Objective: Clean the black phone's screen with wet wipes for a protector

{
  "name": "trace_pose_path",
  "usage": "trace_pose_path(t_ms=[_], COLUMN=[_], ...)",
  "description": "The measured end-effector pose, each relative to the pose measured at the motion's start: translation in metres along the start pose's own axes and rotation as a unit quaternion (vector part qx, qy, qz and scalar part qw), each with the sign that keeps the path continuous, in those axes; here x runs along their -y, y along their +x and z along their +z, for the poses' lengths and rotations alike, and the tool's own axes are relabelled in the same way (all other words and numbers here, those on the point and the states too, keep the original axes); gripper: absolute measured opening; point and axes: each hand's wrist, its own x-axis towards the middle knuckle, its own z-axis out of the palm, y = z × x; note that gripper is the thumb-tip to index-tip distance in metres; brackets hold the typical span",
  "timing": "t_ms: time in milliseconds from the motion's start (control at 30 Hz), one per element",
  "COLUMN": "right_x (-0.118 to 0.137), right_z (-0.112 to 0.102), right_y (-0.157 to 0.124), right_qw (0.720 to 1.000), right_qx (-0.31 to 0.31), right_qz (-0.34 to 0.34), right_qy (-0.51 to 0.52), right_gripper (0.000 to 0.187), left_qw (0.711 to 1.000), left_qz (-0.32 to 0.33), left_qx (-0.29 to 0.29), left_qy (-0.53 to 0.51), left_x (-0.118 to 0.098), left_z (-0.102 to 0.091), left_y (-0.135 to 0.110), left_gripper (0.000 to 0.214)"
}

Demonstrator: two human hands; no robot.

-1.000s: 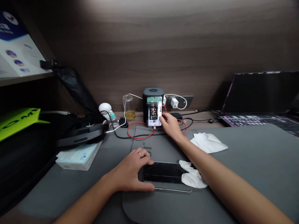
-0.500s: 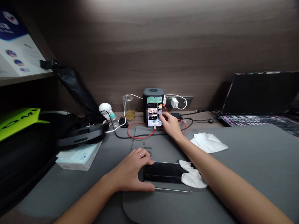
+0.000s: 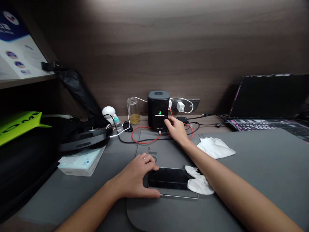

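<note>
Only the picture on the phone [image 3: 159, 108] has changed since half a second ago: the bright cards are gone, and it is black with a small green mark. Its words are too tiny to read. Both hands look just as they did.

The phone stands up tall against a dark box [image 3: 158, 93], so its long way runs up and down. Its screen faces the person, and a red cord [image 3: 131, 136] goes to its bottom end. The right hand [image 3: 175, 129] has its fingers curled at the phone's lower right side, hiding a bit of it. I cannot tell if they pinch it or just touch.

The tablet [image 3: 170, 178] lies flat on the grey mat [image 3: 253, 174], its long way going left to right. The left hand [image 3: 135, 177] holds it, thumb on the near edge and fingers on the far edge, and hides its left end. A white wad [image 3: 200, 187] covers part of its right end, and the right arm [image 3: 224, 185] hides some of that wad. The laptop [image 3: 270, 96] is cut off at the right.
</note>
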Motion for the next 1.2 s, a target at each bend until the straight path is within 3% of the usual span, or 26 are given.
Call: trace_pose_path(t_ms=[533, 800, 1200], right_x=[-0.001, -0.013, -0.022], right_z=[0.000, 0.002, 0.004], right_y=[-0.002, 0.006, 0.004], right_qw=[1.000, 0.997, 0.996], right_qx=[-0.004, -0.001, -0.010], right_qz=[0.012, 0.000, 0.007], right_qy=[0.015, 0.071, 0.088], right_gripper=[0.034, 0.043, 0.035], left_qw=[1.000, 1.000, 1.000], left_qz=[0.004, 0.004, 0.003], left_qx=[-0.002, -0.004, -0.003], left_qy=[0.000, 0.002, 0.000], left_x=[0.000, -0.001, -0.002], left_z=[0.001, 0.000, 0.000], left_y=[-0.002, -0.001, -0.002], left_gripper=[0.055, 0.054, 0.053])
